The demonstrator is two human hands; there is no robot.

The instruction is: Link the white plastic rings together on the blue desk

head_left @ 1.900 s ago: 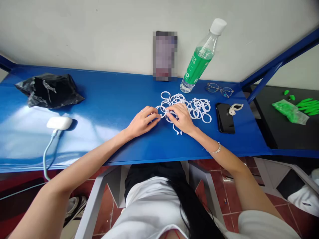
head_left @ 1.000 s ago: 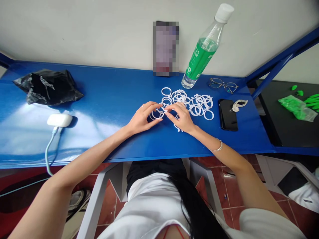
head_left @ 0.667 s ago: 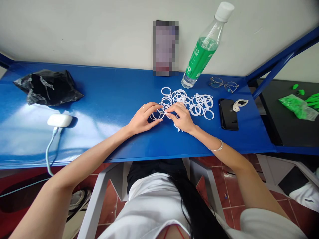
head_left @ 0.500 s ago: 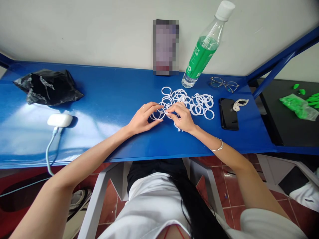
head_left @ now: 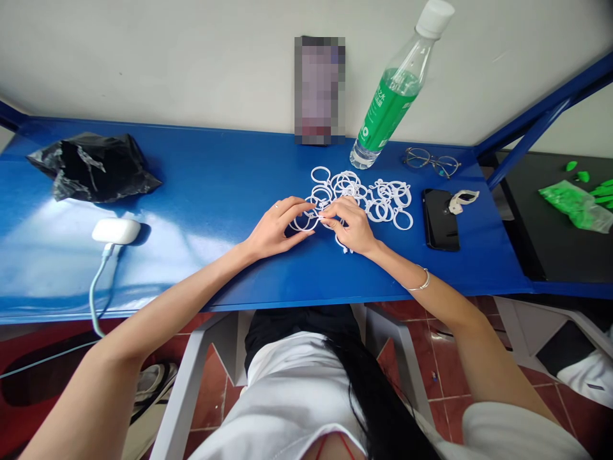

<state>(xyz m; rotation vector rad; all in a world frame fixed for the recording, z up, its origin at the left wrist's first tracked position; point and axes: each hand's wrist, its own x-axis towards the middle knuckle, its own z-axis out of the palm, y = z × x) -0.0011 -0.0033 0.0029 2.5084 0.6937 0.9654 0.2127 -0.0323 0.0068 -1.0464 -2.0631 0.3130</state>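
Observation:
A white curtain ring (head_left: 301,228) lies between my two hands, low over the blue table. My left hand (head_left: 279,228) curves round it, fingers at its far side and thumb at its near side. The thumb and index finger of my right hand (head_left: 351,225) pinch the ring's right end, where a small joint sits; the fingertips cover part of it. Beyond my hands spreads a loose pile of similar white rings (head_left: 345,183), several with small eyelets. Another ring (head_left: 341,243) shows partly from under my right hand.
On the blue table (head_left: 268,281) stand a green-labelled bottle (head_left: 390,105) and a blurred upright device (head_left: 319,89) against the wall. Glasses (head_left: 432,162) and a black phone (head_left: 440,223) lie right. A black plastic bag (head_left: 93,167) and a white case (head_left: 115,231) with a cable lie left.
Both hands keep almost the same pose at the ring. The whole view has shifted very slightly.

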